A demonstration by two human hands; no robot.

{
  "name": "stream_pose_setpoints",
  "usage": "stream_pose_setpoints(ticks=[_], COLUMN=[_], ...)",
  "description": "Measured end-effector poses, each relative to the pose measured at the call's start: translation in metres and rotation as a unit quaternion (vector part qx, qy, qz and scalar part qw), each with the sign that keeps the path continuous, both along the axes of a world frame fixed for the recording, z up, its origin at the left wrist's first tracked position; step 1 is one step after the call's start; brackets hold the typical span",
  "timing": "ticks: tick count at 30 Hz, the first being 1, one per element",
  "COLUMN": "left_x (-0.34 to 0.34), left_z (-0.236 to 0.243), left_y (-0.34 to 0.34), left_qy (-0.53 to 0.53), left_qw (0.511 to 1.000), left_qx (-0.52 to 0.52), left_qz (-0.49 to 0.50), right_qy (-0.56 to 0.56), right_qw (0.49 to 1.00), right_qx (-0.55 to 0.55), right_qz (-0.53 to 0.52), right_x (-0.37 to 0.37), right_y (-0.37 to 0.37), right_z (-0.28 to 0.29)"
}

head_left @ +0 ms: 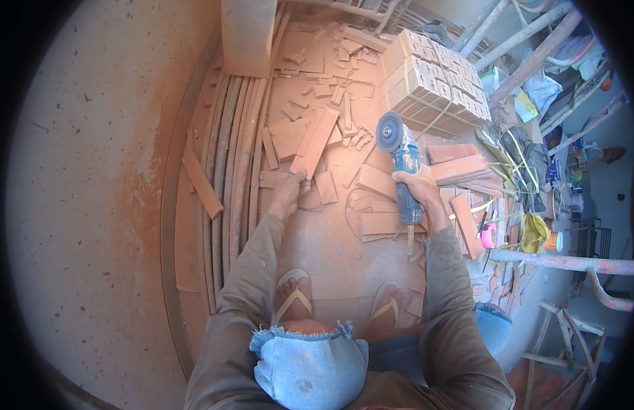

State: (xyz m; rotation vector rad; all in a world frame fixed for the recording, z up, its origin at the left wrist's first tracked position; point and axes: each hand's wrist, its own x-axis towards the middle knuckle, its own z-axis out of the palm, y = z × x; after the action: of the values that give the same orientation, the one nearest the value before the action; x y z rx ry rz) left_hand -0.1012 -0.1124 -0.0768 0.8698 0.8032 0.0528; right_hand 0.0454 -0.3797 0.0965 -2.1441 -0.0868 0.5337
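My left hand (287,190) is closed on the near end of a long terracotta tile (315,142), which slants away from me over other cut pieces. In my right hand (421,184) is an angle grinder (406,160), gripped round its blue-green body. Its grey disc (389,131) points away from me and stands apart from the tile. Whether the disc is spinning I cannot tell. Loose tile pieces (378,181) lie under and beside the grinder, and smaller broken bits (324,89) are scattered beyond the held tile.
A strapped stack of terracotta blocks (426,92) stands at the far right. Long poles (238,150) lie along the left wall (98,184). Metal scaffold tubes (570,262) cross the right side, near bags and a yellow cloth (534,232). My sandalled feet (293,297) are close below the work.
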Motion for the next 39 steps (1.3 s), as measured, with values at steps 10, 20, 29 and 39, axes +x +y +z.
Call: stream_pose_setpoints(ticks=[10, 20, 29, 39], left_x=[-0.003, -0.016, 0.003, 0.089], left_z=[0.004, 0.047, 0.059, 0.057], left_y=[-0.012, 0.085, 0.174, 0.193], left_qy=[-0.084, -0.108, -0.089, -0.088], left_qw=[0.994, 0.979, 0.969, 0.954], left_qx=[0.005, 0.17, 0.214, 0.194], left_qz=[0.073, -0.03, -0.087, -0.21], right_qy=[0.008, 0.049, 0.021, 0.034], right_qw=[1.0, 0.997, 0.999, 0.998], right_qx=[0.015, 0.053, 0.028, 0.03], right_qz=[-0.009, -0.037, -0.033, -0.041], right_x=[-0.005, -0.005, -0.01, -0.022], right_y=[-0.008, -0.023, -0.025, -0.048], right_z=[-0.01, -0.02, -0.015, -0.023])
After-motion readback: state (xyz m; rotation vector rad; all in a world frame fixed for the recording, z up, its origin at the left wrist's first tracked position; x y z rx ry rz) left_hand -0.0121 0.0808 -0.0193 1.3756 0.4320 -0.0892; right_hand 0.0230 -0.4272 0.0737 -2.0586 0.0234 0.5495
